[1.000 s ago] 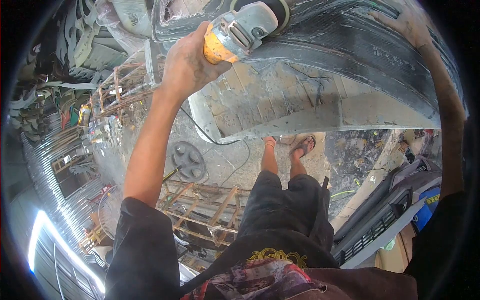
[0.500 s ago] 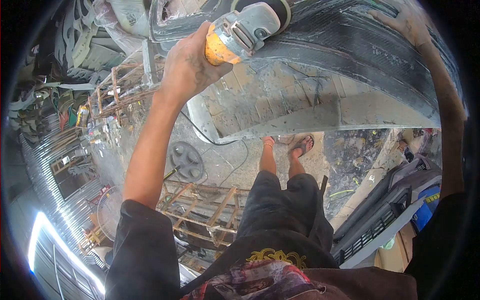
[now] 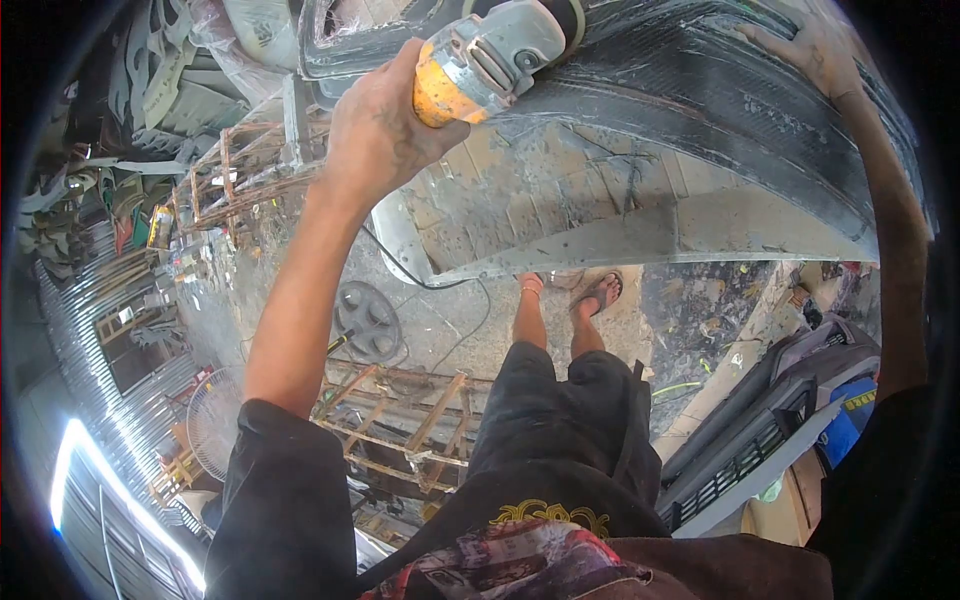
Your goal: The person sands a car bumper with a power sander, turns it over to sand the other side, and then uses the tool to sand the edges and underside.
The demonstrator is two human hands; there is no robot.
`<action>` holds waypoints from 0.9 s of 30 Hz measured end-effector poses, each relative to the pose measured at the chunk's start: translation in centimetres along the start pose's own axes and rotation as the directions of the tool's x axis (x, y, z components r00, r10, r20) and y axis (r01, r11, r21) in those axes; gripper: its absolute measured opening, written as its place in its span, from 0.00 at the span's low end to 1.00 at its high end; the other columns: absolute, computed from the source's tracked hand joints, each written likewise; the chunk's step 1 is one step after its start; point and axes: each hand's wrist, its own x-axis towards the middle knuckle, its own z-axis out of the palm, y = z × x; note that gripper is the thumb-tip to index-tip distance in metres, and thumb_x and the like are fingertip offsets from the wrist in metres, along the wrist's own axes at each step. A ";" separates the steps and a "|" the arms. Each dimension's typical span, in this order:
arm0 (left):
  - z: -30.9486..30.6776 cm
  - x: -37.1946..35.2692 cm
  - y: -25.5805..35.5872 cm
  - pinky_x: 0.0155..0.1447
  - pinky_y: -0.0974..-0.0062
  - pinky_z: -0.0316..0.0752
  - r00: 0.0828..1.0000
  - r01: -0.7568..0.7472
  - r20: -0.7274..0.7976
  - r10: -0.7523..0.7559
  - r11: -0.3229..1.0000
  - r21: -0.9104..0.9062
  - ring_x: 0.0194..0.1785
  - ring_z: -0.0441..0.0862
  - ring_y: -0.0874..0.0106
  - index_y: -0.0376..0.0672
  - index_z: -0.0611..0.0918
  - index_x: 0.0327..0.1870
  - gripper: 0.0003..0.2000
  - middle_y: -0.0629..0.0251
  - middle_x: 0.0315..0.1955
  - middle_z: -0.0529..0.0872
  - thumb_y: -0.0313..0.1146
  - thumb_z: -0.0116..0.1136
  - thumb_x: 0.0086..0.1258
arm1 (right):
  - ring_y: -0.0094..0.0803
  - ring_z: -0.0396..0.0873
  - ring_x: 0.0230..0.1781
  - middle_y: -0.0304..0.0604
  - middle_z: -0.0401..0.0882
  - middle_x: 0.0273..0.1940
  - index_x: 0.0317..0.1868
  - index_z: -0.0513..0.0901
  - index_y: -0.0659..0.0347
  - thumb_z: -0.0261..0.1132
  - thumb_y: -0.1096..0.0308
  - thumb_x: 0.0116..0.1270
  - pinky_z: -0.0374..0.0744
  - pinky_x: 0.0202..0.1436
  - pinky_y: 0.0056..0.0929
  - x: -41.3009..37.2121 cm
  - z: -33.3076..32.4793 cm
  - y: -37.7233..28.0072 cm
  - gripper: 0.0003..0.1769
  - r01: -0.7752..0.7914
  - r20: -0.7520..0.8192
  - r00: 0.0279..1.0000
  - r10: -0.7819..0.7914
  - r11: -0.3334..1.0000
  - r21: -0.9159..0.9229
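My left hand (image 3: pixel 382 128) is wrapped round the yellow body of an angle grinder (image 3: pixel 490 68), its worn metal head pointing away from me. At the top of the view the grinder's round disc (image 3: pixel 568 18) lies against a long, curved dark panel (image 3: pixel 690 105), dusty and scuffed, with a woven-looking surface. Over at the panel's right end, my right hand (image 3: pixel 815 58) lies on it with the fingers stretched out. Below the dark panel a pale grey curved edge (image 3: pixel 600 248) runs across the view, and a dark cord (image 3: pixel 430 285) hangs beneath my left hand.
Rusty metal frames (image 3: pixel 420 440) stand at the lower left and behind my left arm. A round spoked cover (image 3: pixel 368 322) lies on the floor near my feet. Dark grille-like car parts (image 3: pixel 770 420) lean at the right. A fan (image 3: pixel 213 420) stands at the far left.
The grinder has shifted very slightly up and to the right in my left hand. My right hand stays on the panel. The whole view has tilted a little.
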 end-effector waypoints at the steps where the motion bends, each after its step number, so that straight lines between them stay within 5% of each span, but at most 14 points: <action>1: 0.0 0.0 0.1 0.51 0.62 0.85 1.000 0.006 0.005 -0.006 1.000 0.018 0.44 0.92 0.50 0.39 0.81 0.62 0.30 0.52 0.42 0.94 0.28 0.80 0.57 | 0.54 0.88 0.58 0.57 0.91 0.56 0.68 0.88 0.52 0.66 0.21 0.65 0.81 0.66 0.50 0.0 0.0 0.0 0.48 0.001 0.001 1.000 -0.001 1.000 0.000; 14: 0.4 -0.4 0.2 0.52 0.61 0.85 0.999 0.018 -0.029 -0.019 1.000 -0.018 0.44 0.92 0.50 0.40 0.81 0.63 0.32 0.52 0.41 0.93 0.30 0.80 0.55 | 0.51 0.88 0.57 0.56 0.92 0.55 0.66 0.90 0.53 0.66 0.21 0.65 0.81 0.66 0.48 0.3 0.6 0.2 0.47 0.000 -0.014 1.000 0.000 0.999 -0.037; 17: 0.7 -0.3 -0.3 0.52 0.61 0.85 0.998 -0.015 -0.062 0.015 1.000 -0.002 0.44 0.91 0.50 0.40 0.81 0.63 0.32 0.52 0.42 0.94 0.30 0.80 0.55 | 0.49 0.89 0.54 0.55 0.93 0.53 0.66 0.90 0.55 0.67 0.21 0.65 0.82 0.64 0.48 0.5 0.8 0.3 0.47 -0.076 0.189 0.980 0.064 0.996 0.056; 23: 0.7 -0.6 -1.2 0.53 0.63 0.85 0.996 0.045 -0.067 -0.054 0.990 -0.132 0.43 0.92 0.57 0.41 0.82 0.62 0.30 0.55 0.43 0.94 0.30 0.81 0.55 | 0.46 0.91 0.46 0.52 0.94 0.48 0.65 0.90 0.59 0.68 0.23 0.65 0.84 0.58 0.46 -0.4 0.3 -0.5 0.48 0.092 -0.196 0.979 -0.062 0.985 0.147; 25: 0.9 -0.8 -1.4 0.54 0.64 0.85 0.996 0.000 -0.086 -0.014 0.987 -0.159 0.44 0.92 0.60 0.41 0.83 0.62 0.30 0.57 0.43 0.94 0.30 0.81 0.56 | 0.46 0.91 0.48 0.53 0.94 0.50 0.65 0.90 0.57 0.67 0.24 0.67 0.84 0.59 0.45 -0.1 -0.8 -0.7 0.46 -0.013 0.113 0.994 -0.004 0.988 0.152; 27: 1.4 -0.9 -1.9 0.54 0.64 0.85 0.995 -0.014 -0.097 0.001 0.990 -0.139 0.44 0.93 0.59 0.41 0.83 0.61 0.30 0.56 0.43 0.94 0.30 0.81 0.56 | 0.46 0.91 0.48 0.52 0.93 0.50 0.65 0.90 0.57 0.67 0.24 0.67 0.83 0.59 0.45 -0.2 -0.7 -0.7 0.46 -0.003 0.084 0.996 -0.008 0.990 0.140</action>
